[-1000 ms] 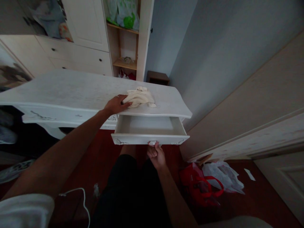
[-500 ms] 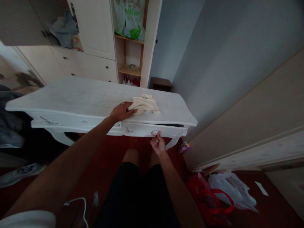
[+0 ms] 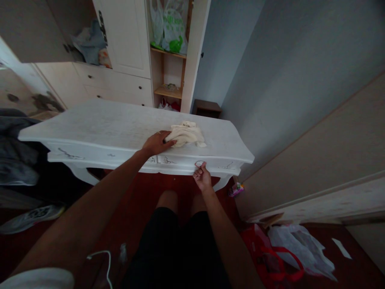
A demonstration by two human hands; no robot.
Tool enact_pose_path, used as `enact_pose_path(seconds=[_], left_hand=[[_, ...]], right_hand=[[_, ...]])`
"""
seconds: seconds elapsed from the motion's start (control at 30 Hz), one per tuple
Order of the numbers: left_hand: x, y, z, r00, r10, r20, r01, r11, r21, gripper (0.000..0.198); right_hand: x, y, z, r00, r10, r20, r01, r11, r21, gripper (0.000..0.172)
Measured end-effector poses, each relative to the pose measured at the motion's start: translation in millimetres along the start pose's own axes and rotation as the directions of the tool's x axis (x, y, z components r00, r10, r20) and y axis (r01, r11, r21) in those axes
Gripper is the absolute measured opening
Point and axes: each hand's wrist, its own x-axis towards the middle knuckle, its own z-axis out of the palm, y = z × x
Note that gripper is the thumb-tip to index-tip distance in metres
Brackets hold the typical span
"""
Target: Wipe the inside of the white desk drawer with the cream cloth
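Note:
A white dressing table (image 3: 120,120) with curved edges and two drawers stands before me. On its top lies a crumpled cream cloth (image 3: 189,134). My left hand (image 3: 158,143) grips the left end of that cloth, thumb on the near side and fingers behind. Below the tabletop's front edge, my right hand (image 3: 202,176) is closed on the round drawer knob (image 3: 199,163), its fingers curled. The right drawer (image 3: 180,162) sits flush under the top, its front marked with dark branch-like decoration.
Behind stands a white wardrobe (image 3: 120,48) with open doors and plastic bags (image 3: 174,30) on a shelf. A small brown stool-like box (image 3: 207,108) is by the wall. On the floor are a red bag (image 3: 261,257), a white plastic bag (image 3: 300,249), a shoe (image 3: 33,218) and a cable (image 3: 108,261).
The right drawer has gone in; the dark gap above its front has disappeared. My right hand moved with the knob. The left hand keeps its hold on the cloth, and the view shifted slightly.

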Motion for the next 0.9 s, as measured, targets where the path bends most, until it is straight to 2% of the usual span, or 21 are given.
enact_pose_path(seconds=[0.13,0.27,0.37,0.43,0.5,0.6,0.73,0.83,0.9], left_hand=[[0.1,-1.1,0.8,1.000,0.004,-0.005,-0.003,1.000,0.005,0.066],[1.1,0.6,-0.5,1.000,0.001,-0.003,-0.001,1.000,-0.012,0.069],[3.3,0.8,-2.6,1.000,0.001,0.009,0.000,0.999,-0.047,0.072],[5.2,-0.4,-3.6,0.999,-0.003,0.032,0.006,0.996,-0.092,0.073],[7.0,-1.7,-3.8,0.998,-0.018,0.056,0.025,0.990,-0.135,0.073],[9.7,-0.6,-3.1,0.992,-0.082,0.097,0.097,0.984,-0.151,0.074],[18.1,12.5,-6.1,0.969,-0.207,0.137,0.222,0.969,-0.109,0.087],[31.9,31.2,-12.0,0.938,-0.287,0.195,0.296,0.955,-0.019,0.106],[42.0,46.3,-13.6,0.918,-0.318,0.237,0.318,0.947,0.038,0.119]], right_hand=[[-5.9,-10.9,-3.1,0.997,0.080,-0.021,-0.081,0.996,-0.036,0.037],[-13.2,-37.0,-11.6,0.971,0.240,-0.019,-0.238,0.945,-0.224,0.043],[-14.7,-51.5,-19.3,0.955,0.297,0.003,-0.281,0.908,-0.310,0.038],[-14.6,-51.1,-25.5,0.955,0.296,0.000,-0.280,0.902,-0.328,0.033],[-16.6,-41.2,-34.4,0.960,0.281,-0.021,-0.271,0.903,-0.333,0.025],[-29.1,-12.6,-55.4,0.964,0.255,-0.076,-0.265,0.902,-0.341,0.021],[-60.8,29.1,-96.0,0.968,0.180,-0.175,-0.233,0.902,-0.362,0.041],[-82.3,46.8,-129.2,0.976,0.046,-0.212,-0.119,0.929,-0.351,0.048],[-92.1,51.1,-148.0,0.972,-0.096,-0.216,0.008,0.927,-0.375,0.046]])
